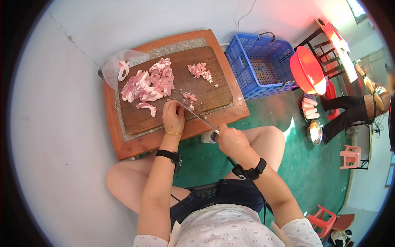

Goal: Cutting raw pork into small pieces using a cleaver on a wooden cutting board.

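My right hand (234, 142) is closed round the handle of a long-bladed knife (197, 116). Its blade slants up and left over the near part of a brown wooden cutting board (195, 92). At the blade's tip, my left hand (173, 118) rests with fingers curled together; what they press on is hidden. Just beyond the blade lie small diced meat bits (189, 97). A heap of raw, fatty meat slices (152, 80) covers the board's left half, with one loose strip (147, 108) nearer me. Another pile of diced meat (199, 71) sits at the far right.
The board lies on a wood-framed table (239, 108) against the wall. A clear plastic bag (113, 70) is at its far left corner. To the right stand a blue plastic basket (242, 78), a red basin (302, 68) and a metal bowl (315, 131). Another person (349, 108) is at the far right.
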Tool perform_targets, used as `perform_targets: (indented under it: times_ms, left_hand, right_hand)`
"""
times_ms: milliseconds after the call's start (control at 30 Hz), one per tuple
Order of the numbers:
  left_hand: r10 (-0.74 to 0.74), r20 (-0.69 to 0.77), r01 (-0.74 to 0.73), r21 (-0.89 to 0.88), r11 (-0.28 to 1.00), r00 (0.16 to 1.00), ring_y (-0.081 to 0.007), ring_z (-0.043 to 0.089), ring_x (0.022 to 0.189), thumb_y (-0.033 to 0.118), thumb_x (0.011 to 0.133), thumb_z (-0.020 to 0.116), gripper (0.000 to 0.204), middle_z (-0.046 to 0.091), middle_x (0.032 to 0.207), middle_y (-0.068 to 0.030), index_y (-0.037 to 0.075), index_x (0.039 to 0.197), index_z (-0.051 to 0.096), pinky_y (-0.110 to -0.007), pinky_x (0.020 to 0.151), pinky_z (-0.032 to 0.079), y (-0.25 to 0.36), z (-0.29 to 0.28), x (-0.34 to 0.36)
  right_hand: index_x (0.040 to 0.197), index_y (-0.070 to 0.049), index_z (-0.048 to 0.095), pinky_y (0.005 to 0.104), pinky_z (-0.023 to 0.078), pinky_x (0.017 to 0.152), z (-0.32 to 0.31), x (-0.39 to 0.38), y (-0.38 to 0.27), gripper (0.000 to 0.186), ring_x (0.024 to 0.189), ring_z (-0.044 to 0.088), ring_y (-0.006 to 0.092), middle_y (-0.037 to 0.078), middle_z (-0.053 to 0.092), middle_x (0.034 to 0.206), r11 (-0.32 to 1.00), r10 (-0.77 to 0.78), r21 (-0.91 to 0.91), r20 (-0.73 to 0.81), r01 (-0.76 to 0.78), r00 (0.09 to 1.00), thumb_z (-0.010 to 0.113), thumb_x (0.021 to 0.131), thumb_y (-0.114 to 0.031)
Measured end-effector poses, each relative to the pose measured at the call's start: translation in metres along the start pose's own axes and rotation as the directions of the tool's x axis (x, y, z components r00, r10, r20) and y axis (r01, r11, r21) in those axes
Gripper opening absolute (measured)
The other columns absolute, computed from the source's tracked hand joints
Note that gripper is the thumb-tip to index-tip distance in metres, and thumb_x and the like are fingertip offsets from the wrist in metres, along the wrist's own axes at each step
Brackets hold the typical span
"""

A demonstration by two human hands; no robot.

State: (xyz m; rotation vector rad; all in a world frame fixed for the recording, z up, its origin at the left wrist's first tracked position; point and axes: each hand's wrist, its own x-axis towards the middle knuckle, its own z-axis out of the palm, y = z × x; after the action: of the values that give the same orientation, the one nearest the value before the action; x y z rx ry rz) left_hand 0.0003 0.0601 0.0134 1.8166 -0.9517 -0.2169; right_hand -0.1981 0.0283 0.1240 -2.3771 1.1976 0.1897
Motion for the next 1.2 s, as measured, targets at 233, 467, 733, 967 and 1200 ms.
perform_targets:
  times_ms: [233,467,733,967,1200]
  left_hand:
    - [0.327,0.028,-0.326,0.195,0.925,0.945,-0.0338,0.054,0.084,-0.002,0.072,0.062,0.013,0.058,0.090,-0.0124,0.002,0.084,0.064,-0.041,0.077,0.046,-0.010,0.001,0.004]
    - [0.302,0.042,-0.304,0.207,0.930,0.952,-0.0341,0.053,0.085,-0.003,0.071,0.062,0.013,0.058,0.090,-0.0124,0.002,0.084,0.062,-0.041,0.077,0.046,-0.016,0.001,0.001]
    - [0.102,-0.035,-0.106,-0.102,0.989,0.994,-0.0324,0.057,0.085,-0.002,0.073,0.064,0.012,0.059,0.091,-0.0119,0.002,0.082,0.059,-0.040,0.076,0.048,-0.010,-0.001,-0.002]
    - [0.264,-0.059,-0.258,0.091,0.962,0.963,-0.0316,0.058,0.081,0.000,0.071,0.065,0.015,0.059,0.090,-0.0111,0.003,0.086,0.063,-0.037,0.071,0.049,-0.020,0.001,-0.004]
    - [0.286,-0.009,-0.282,0.132,0.950,0.958,-0.0333,0.055,0.085,-0.002,0.068,0.062,0.013,0.059,0.089,-0.0113,0.002,0.080,0.062,-0.040,0.075,0.047,-0.012,-0.003,0.000]
  right_hand:
    - [0.086,0.003,0.050,0.0495,0.051,0.066,0.011,0.007,-0.008,0.012,0.073,0.064,0.0427,0.026,0.063,0.075,1.000,0.006,0.007,0.008,-0.006,1.000,0.053,0.082,-0.008]
    - [0.088,0.003,0.052,0.0484,0.052,0.071,0.013,0.008,-0.008,0.012,0.079,0.065,0.0415,0.027,0.064,0.081,0.999,0.034,-0.011,0.049,-0.034,0.998,0.054,0.082,-0.007]
    - [0.089,0.001,0.051,0.0489,0.052,0.070,0.002,-0.008,0.002,0.014,0.077,0.065,0.0418,0.025,0.065,0.080,0.996,0.082,-0.036,0.028,-0.080,0.996,0.056,0.083,-0.010]
    - [0.090,0.002,0.049,0.0527,0.049,0.069,0.012,-0.002,-0.006,0.018,0.076,0.062,0.0454,0.028,0.062,0.077,1.000,0.030,-0.006,0.041,-0.030,0.999,0.056,0.082,-0.012]
    - [0.090,0.003,0.050,0.0526,0.049,0.070,0.014,0.014,-0.018,0.017,0.077,0.062,0.0462,0.028,0.063,0.078,0.999,0.018,-0.027,0.028,-0.017,0.999,0.056,0.081,-0.010]
